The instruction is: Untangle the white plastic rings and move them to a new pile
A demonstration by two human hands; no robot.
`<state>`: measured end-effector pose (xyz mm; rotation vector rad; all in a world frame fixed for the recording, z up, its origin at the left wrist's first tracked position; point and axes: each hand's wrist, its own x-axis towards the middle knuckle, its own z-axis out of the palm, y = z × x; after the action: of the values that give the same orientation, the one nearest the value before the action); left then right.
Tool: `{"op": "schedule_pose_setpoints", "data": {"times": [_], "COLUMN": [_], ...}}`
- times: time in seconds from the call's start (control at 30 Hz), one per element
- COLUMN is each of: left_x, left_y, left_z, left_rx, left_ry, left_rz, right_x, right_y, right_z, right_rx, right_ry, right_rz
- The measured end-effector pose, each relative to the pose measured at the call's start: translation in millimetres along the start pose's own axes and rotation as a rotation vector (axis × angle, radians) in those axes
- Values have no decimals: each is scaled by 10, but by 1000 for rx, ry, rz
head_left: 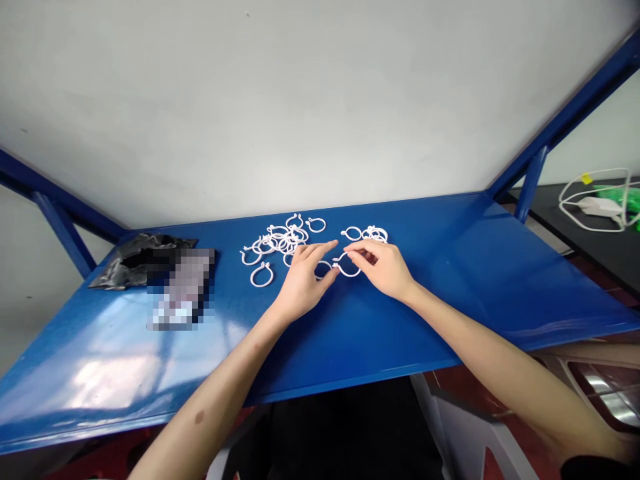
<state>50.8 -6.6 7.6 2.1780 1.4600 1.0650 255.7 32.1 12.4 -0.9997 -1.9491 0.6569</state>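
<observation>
Several white plastic rings lie on a blue table (450, 287). A loose pile of rings (280, 239) sits at the back middle, and a single ring (261, 275) lies to its left front. My left hand (303, 280) pinches a small ring (323, 267) between thumb and forefinger. My right hand (383, 265) pinches another white ring (349, 269) that touches the left one. Two more rings (365, 234) lie just behind my right hand.
A black plastic bag (135, 261) and a blurred-out flat object (183, 288) lie at the table's left. Blue frame struts run along both sides. To the right, a dark bench (600, 240) carries a white cable and charger (597, 205) and something green.
</observation>
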Motion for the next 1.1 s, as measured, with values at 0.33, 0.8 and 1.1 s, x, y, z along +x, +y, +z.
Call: {"op": "schedule_pose_setpoints", "data": {"times": [0.33, 0.8, 1.1], "left_x": [37, 34, 6], "left_y": [75, 119, 171], "left_z": [-68, -45, -69], "left_rx": [-100, -568, -394], "left_ry": [53, -36, 10], "left_rz": [-57, -404, -339], "right_x": [-38, -67, -90], "right_y": [-4, -78, -94], "right_z": [-30, 19, -8], "right_rx": [66, 62, 101], "right_ry": [-55, 99, -10], "right_rz": [-22, -183, -217]}}
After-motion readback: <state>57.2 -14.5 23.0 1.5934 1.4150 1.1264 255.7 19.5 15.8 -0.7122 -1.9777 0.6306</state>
